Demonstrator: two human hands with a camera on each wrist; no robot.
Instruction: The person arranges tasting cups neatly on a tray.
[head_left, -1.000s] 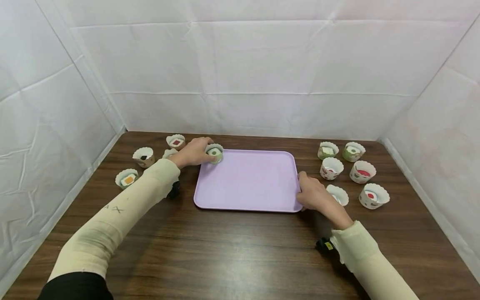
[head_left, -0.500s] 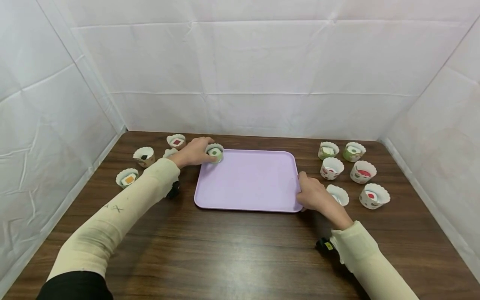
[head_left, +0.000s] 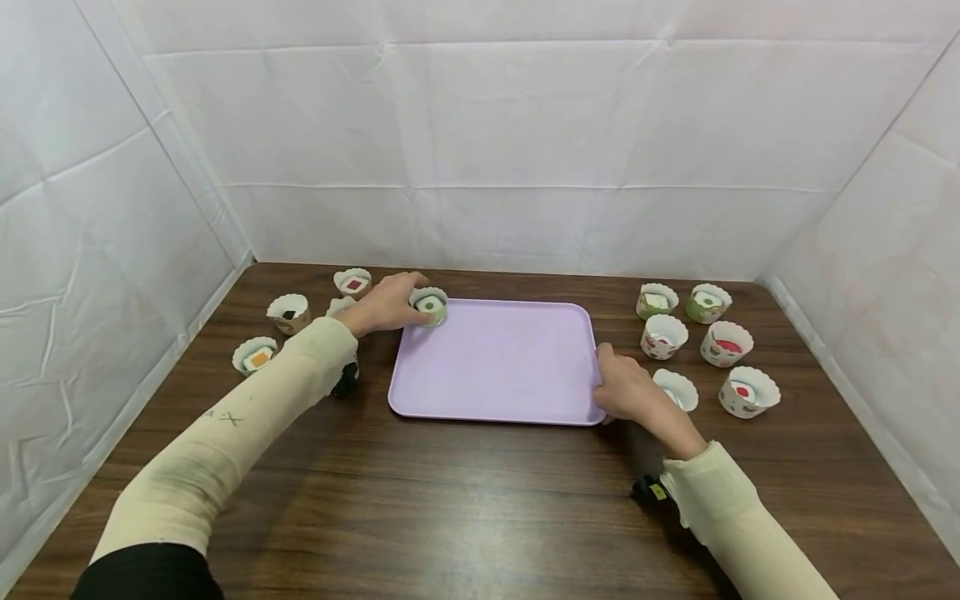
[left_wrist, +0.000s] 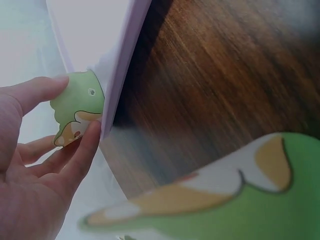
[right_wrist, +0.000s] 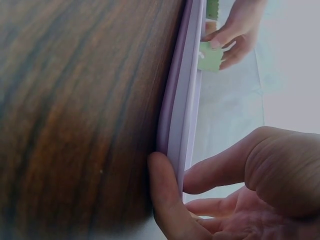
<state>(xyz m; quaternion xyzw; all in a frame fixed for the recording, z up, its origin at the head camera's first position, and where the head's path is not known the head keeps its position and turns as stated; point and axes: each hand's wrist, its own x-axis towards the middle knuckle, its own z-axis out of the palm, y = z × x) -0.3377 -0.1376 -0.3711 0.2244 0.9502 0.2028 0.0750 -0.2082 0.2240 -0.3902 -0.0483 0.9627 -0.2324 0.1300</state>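
Observation:
My left hand (head_left: 386, 302) holds a green paper baking cup (head_left: 429, 307) between thumb and fingers at the back left corner of a purple tray (head_left: 502, 362). In the left wrist view the cup's base sits close against the tray, and a white-and-orange cartoon print shows on its side. Inside the cup lies a pale ring-shaped piece with a green centre. My right hand (head_left: 628, 385) grips the tray's right edge, with the thumb on the rim in the right wrist view. A second green cup (left_wrist: 230, 195) fills the lower right of the left wrist view, blurred.
Left of the tray stand more filled cups, including ones with orange (head_left: 255, 356), black (head_left: 288, 313) and dark red (head_left: 352, 283) pieces. Several cups, such as a white one with red (head_left: 748, 392), stand on the right. White sheeting (head_left: 525, 150) walls in the wooden table (head_left: 480, 508).
My left wrist has shifted very slightly back and left. The cup, the tray and my right hand keep their places.

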